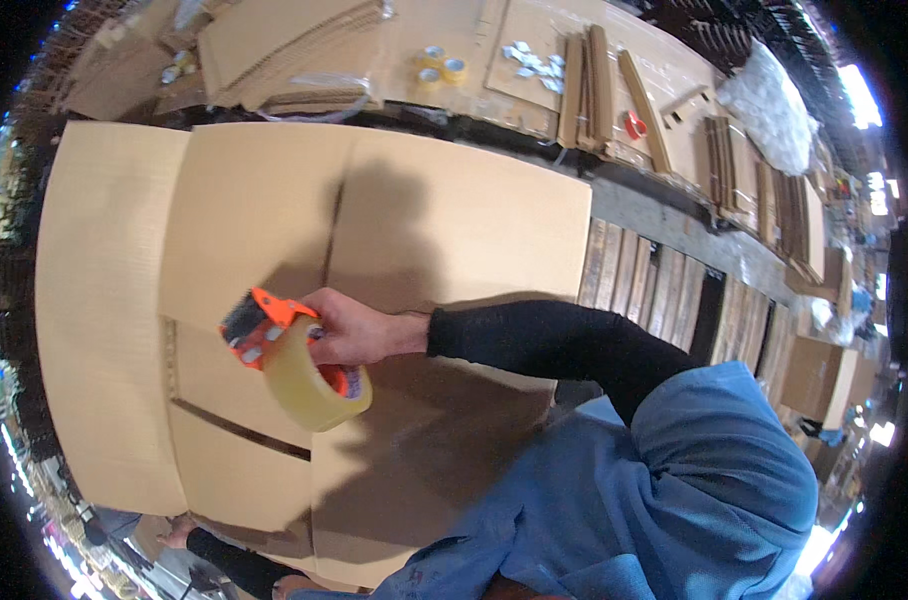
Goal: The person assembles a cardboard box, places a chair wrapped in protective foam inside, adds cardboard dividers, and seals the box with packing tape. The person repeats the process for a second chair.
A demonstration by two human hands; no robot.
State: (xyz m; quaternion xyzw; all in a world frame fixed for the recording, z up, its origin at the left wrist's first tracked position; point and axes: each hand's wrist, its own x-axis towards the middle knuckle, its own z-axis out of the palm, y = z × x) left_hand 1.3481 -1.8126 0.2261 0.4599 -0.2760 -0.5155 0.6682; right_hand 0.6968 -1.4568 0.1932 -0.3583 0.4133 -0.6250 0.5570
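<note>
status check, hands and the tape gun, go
Right hand grips orange tape dispenser over cardboard box. Left hand at box's lower edge. Nothing in the way.

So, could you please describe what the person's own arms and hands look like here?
Both hands are bare, without gloves. The right hand comes out of a snug black long sleeve ending at the wrist, under a loose blue top. The left hand has a matching black sleeve.

One large cardboard box [304,300] fills the middle, its four top flaps folded shut. One orange tape dispenser [274,345] carries one roll of clear tape [309,385]. Two hands show: the right hand [349,328] and the left hand [179,533]. At the table's far edge lie what look like three tape rolls [442,68], though they are small.
</note>
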